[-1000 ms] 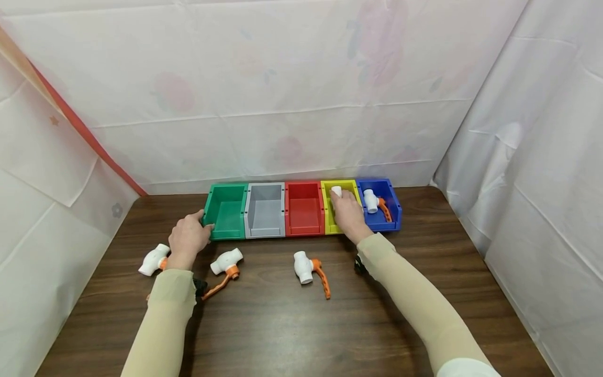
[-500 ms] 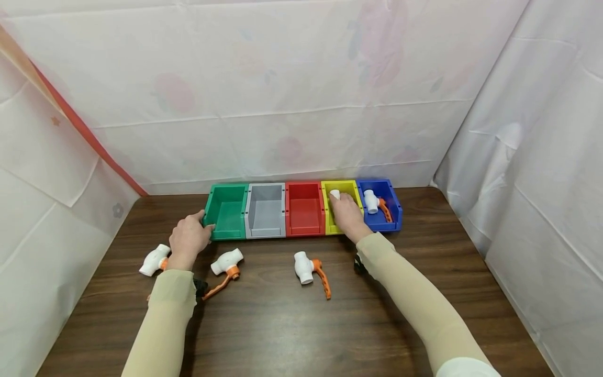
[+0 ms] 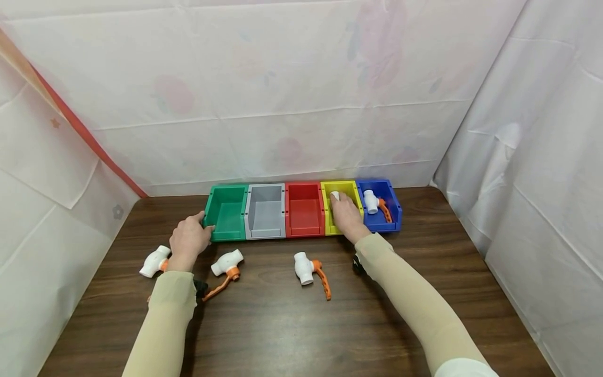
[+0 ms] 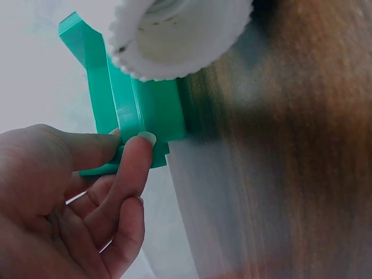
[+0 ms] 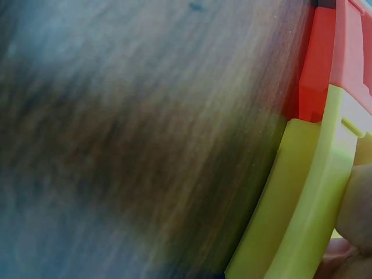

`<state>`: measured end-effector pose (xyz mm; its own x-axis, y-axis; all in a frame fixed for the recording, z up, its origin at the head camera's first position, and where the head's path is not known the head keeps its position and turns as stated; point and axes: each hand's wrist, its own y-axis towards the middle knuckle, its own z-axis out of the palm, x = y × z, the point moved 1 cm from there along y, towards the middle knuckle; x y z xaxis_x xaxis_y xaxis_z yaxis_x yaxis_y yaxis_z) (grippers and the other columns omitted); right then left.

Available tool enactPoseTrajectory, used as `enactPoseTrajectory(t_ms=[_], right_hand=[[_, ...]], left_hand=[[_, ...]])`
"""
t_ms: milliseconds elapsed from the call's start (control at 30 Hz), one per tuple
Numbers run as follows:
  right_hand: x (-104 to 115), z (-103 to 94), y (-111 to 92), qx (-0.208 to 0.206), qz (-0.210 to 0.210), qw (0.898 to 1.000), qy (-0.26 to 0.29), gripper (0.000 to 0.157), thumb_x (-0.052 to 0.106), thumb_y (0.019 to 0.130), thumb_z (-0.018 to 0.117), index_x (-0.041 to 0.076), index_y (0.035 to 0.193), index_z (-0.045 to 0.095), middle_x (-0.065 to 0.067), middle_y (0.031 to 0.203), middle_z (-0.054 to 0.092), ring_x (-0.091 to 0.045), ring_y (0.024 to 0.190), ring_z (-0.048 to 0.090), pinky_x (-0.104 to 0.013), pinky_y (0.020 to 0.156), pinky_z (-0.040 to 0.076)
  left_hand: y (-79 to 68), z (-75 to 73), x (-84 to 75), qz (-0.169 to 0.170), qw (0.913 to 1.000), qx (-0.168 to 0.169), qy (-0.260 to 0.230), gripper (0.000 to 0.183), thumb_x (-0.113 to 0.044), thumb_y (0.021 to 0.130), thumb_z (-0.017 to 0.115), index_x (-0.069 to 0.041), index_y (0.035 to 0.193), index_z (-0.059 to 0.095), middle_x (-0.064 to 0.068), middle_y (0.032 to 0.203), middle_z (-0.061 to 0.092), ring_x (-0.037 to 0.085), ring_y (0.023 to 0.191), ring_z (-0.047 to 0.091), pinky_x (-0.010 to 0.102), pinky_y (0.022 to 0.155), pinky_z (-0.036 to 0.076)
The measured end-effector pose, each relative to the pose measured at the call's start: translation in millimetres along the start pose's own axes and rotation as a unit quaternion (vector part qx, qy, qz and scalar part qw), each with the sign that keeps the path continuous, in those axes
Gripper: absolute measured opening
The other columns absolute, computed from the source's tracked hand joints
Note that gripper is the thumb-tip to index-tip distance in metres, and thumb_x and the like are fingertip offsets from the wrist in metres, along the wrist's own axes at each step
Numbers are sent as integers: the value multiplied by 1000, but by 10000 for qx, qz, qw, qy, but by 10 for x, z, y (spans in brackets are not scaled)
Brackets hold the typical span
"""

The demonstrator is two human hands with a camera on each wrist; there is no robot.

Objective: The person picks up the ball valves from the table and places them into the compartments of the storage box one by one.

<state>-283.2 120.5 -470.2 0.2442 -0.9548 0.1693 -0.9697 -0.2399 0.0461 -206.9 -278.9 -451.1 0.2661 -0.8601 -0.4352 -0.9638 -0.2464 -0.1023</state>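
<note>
My left hand [image 3: 189, 240] pinches the left front edge of the green bin [image 3: 230, 217]; in the left wrist view, thumb and forefinger are on its wall [image 4: 128, 110]. Inside the yellow bin [image 3: 340, 185], my right hand [image 3: 347, 215] grips a white ball valve [image 3: 335, 195], whose end shows past the fingers; the rest is hidden by the hand. The right wrist view catches only part of that hand behind the yellow wall [image 5: 308, 197]. Another white valve with an orange lever [image 3: 371, 202] lies in the blue bin [image 3: 397, 215].
Between green and yellow stand a grey bin [image 3: 265, 209] and a red bin [image 3: 304, 209], joined in one row. On the wooden table lie a valve [image 3: 303, 268] in the middle, one [image 3: 227, 262] right of the left forearm, and one [image 3: 155, 262] partly behind it.
The right hand has shifted slightly, and the white valve end sits a little lower in the yellow bin. The left hand keeps its place at the green bin.
</note>
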Motion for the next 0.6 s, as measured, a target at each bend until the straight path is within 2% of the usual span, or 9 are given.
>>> enactPoseTrajectory(t_ms=[200, 367, 600], right_hand=[[6, -13, 11, -9, 46, 10000, 3, 46, -2, 105, 41, 2, 151, 41, -26, 151, 34, -40, 132, 45, -48, 106, 42], [-12, -36, -2, -12, 59, 9999, 101, 45, 0, 105, 43, 1, 149, 42, -27, 147, 38, -40, 129, 47, -48, 105, 42], [17, -56, -64, -68, -32, 9995, 308, 52, -2, 96, 58, 2, 146, 46, -26, 145, 40, -41, 129, 47, -49, 107, 40]], left_hand=[[13, -1, -19, 1, 10000, -16, -27, 63, -29, 100, 61, -8, 154, 37, 33, 132, 55, 39, 74, 62, 43, 53, 47], [27, 11, -32, 25, 10000, -38, -40, 63, -29, 100, 61, -8, 154, 37, 33, 132, 55, 38, 73, 62, 42, 53, 47], [12, 24, -13, 58, 10000, -34, -38, 63, -29, 100, 61, -7, 154, 36, 32, 129, 57, 34, 69, 61, 41, 52, 47]])
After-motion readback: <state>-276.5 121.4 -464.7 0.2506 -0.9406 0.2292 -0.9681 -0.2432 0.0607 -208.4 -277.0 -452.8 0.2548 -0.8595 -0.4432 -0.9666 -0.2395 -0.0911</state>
